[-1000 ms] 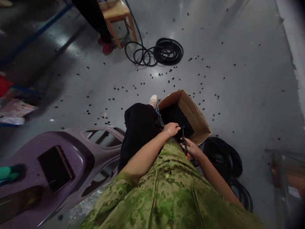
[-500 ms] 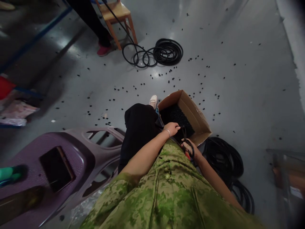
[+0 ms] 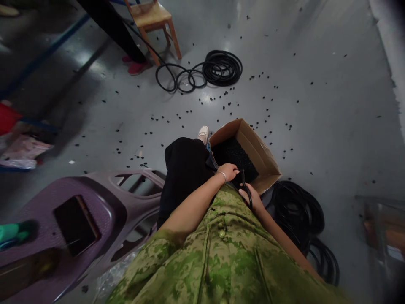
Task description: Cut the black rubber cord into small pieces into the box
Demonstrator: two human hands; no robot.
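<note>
My left hand [image 3: 228, 171], a bracelet at its wrist, is closed in a pinch over the near edge of an open cardboard box [image 3: 259, 154]. A thin black tube seems to be between its fingertips, mostly hidden. Just to the right, my right hand [image 3: 253, 197] is wrapped round black-handled scissors [image 3: 244, 182], whose blades point up toward the left fingertips. Inside the box lies a heap of small black pieces [image 3: 236, 154].
Black tubing coils [image 3: 297, 207] lie right of the box, another coil [image 3: 223, 67] ahead beside a wooden chair [image 3: 152, 17]. A co-worker's leg [image 3: 126, 38] stands there. Small black bits dot the floor. On my left, a purple plastic chair [image 3: 104, 211] bears a phone [image 3: 76, 223].
The scissor handles in my right hand have come together. My left hand stays almost in place. Near the wooden chair, the loose tube loops and the co-worker's leg have shifted slightly left.
</note>
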